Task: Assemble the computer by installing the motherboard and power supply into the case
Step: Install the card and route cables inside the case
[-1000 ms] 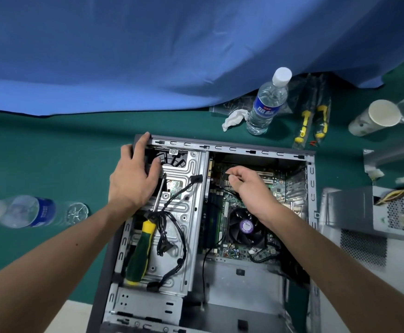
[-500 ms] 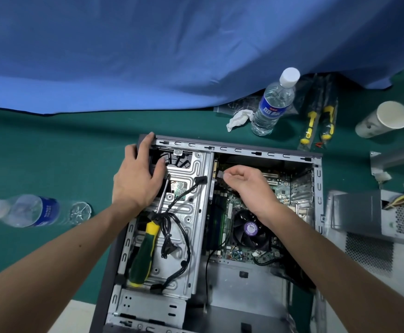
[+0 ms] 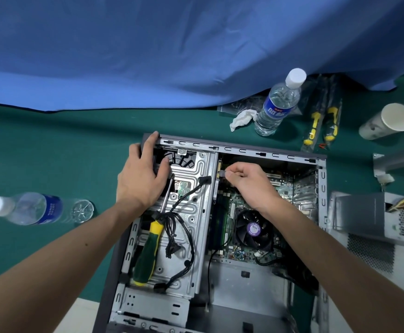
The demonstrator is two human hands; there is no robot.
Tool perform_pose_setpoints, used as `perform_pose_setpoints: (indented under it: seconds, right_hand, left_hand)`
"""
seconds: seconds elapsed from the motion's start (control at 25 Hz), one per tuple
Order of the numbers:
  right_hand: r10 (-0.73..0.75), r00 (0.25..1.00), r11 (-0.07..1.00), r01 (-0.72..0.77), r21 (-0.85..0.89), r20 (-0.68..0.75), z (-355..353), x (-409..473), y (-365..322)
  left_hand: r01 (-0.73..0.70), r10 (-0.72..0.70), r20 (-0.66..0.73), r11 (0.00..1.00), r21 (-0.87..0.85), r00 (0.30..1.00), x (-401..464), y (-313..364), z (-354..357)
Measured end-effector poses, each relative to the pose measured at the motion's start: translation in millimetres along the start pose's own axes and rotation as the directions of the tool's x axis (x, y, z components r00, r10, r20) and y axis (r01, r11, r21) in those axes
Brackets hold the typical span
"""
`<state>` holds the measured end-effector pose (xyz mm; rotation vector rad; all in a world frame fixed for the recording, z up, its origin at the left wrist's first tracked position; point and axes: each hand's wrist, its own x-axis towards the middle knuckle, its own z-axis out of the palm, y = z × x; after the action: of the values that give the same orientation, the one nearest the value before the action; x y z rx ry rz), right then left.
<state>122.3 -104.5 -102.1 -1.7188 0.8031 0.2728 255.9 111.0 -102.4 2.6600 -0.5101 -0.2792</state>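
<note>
The open grey metal computer case (image 3: pixel 268 153) is lying on the green table mat (image 3: pixel 40 145), with the green circuit motherboard (image 3: pixel 285 191) sitting inside toward three o'clock. The boxy grey power supply (image 3: pixel 364 212) is resting outside, beside the case at three o'clock. The left hand (image 3: pixel 143 179) is lying spread on the case's eleven o'clock corner, fingers draping over the rim. The right hand (image 3: pixel 249 181) is pinching a small grey connector (image 3: pixel 222 173) at twelve o'clock. A green-and-yellow-handled screwdriver (image 3: pixel 148 248) is lying on the silver drive bracket (image 3: pixel 196 188).
</note>
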Motion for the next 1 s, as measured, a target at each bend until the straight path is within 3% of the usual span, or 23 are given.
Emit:
perform_pose_setpoints:
  seconds: [0.6,0.88,1.0]
  right_hand:
    - [0.015,1.0,0.996,-0.013,-0.092,0.025,-1.0,-2.9,-4.2]
    - [0.062,0.993,0.988,-0.047,-0.147,0.102,-7.0,3.0,-17.1]
    - [0.081,0.995,0.989,-0.073,-0.131,0.057,3.1,-2.0,-14.6]
  left_hand:
    - [0.001,-0.001,0.008,1.0,-0.001,1.0,-2.0,1.8,-0.4]
    - [0.012,-0.013,0.012,1.0,0.008,1.0,-1.8,4.2,-2.6]
    - [0.011,-0.011,0.013,1.0,0.012,1.0,-1.7,5.1,-2.3]
